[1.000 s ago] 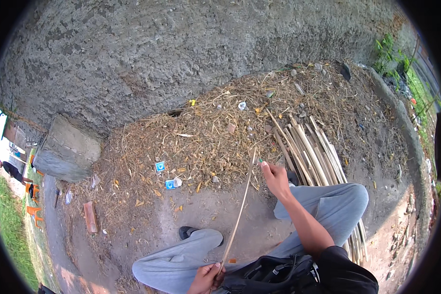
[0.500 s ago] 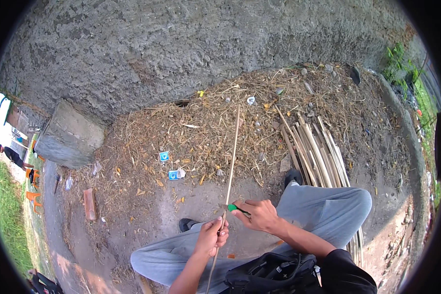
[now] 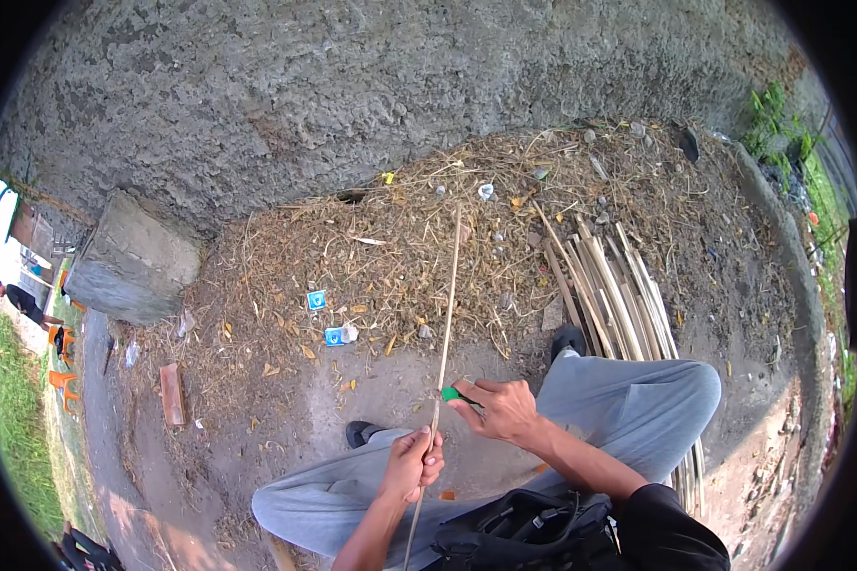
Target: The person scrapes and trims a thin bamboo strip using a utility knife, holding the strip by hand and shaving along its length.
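A long, thin bamboo strip (image 3: 449,309) points away from me, its near end running down between my legs. My left hand (image 3: 412,464) is closed around it near my knees. Just beyond, my right hand (image 3: 501,413) grips a small green-handled knife (image 3: 450,393). The green part lies against or very close to the strip's right side; the blade is too small to make out clearly. My fingers hide most of the handle.
A bundle of split bamboo strips (image 3: 624,295) lies beside my right leg. Dry litter (image 3: 390,266) covers the ground before a rough wall (image 3: 371,86). A concrete block (image 3: 138,257) and a brick (image 3: 172,395) are at left. A person (image 3: 21,302) is near orange chairs (image 3: 64,379).
My right hand and the green-handled knife have shifted slightly away from me along the strip. The left hand keeps its grip; the strip's far end has moved slightly left.
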### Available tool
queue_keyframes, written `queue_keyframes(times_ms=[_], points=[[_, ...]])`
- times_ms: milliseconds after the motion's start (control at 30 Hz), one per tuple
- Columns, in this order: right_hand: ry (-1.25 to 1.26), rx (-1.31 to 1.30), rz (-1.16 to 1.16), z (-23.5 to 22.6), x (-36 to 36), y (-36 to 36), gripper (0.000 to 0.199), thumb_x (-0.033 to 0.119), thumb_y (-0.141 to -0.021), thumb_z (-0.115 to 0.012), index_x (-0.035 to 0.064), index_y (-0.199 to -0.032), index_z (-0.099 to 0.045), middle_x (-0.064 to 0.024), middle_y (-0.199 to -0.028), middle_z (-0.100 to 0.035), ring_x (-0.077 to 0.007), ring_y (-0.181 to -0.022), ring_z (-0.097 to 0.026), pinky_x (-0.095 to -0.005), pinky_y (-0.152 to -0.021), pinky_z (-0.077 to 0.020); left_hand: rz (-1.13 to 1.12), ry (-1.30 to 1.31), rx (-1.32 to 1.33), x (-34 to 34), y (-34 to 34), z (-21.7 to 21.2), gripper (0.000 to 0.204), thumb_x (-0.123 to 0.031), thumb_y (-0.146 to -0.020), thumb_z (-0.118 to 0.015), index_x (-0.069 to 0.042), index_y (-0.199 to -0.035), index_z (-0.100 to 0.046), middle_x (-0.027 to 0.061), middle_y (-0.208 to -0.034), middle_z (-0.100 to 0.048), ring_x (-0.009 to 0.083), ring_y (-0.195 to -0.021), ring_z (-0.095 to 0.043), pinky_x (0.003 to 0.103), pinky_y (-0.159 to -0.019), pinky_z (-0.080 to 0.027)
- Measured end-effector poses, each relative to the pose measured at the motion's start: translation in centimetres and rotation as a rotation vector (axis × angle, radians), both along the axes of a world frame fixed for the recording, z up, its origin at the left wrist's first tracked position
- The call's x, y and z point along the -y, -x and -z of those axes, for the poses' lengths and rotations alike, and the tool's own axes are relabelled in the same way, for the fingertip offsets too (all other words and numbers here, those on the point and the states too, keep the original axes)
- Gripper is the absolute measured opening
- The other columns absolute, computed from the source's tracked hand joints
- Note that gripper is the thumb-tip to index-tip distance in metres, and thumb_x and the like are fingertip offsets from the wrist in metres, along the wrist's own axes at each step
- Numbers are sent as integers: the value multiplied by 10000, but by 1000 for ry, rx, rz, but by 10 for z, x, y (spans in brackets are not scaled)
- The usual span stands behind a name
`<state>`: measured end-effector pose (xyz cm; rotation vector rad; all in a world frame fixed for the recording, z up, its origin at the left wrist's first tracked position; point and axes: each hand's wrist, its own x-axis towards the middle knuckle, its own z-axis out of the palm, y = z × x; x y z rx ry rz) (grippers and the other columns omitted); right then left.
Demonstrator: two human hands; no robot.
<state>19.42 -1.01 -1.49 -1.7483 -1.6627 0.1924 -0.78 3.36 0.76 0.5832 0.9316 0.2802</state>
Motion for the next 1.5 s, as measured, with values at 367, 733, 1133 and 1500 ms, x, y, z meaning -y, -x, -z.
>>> queue_keyframes(times_ms=[367, 733, 1133, 1500], points=[[-4, 21, 35, 1, -1, 1, 246, 384, -857, -707, 187, -1003, -682, -21, -615, -611, -266, -449, -588, -384, -380, -449, -22, -19, -29, 8, -1, -9, 320, -293, -1067, -405, -39, -904, -515, -22, -622, -380, 28, -436, -263, 216, -373, -157], [27, -41, 96, 9, -9, -6, 252, 392, -885, -671, 166, -994, -694, -41, -630, -628, -278, -467, -604, -397, -389, -456, -26, 29, -91, 13, -1, -6, 311, -279, -1068, -402, -38, -904, -511, -20, -620, -376, 31, -447, -274, 218, -377, -170], [121, -113, 245, 27, -16, -47, 329, 446, -914, -621, 171, -1052, -737, -80, -743, -712, -307, -610, -675, -421, -519, -520, 159, -13, -165, 40, 18, -21, 293, -263, -1071, -377, -51, -917, -507, -16, -633, -406, 46, -454, -310, 219, -378, -233], [160, -112, 350, 25, -26, -72, 303, 446, -919, -605, 189, -1010, -738, -91, -722, -689, -313, -588, -657, -441, -540, -517, 205, -398, -342, 76, 57, -38, 360, -361, -1012, -511, -103, -766, -561, -32, -576, -463, 82, -451, -410, 243, -413, -311]])
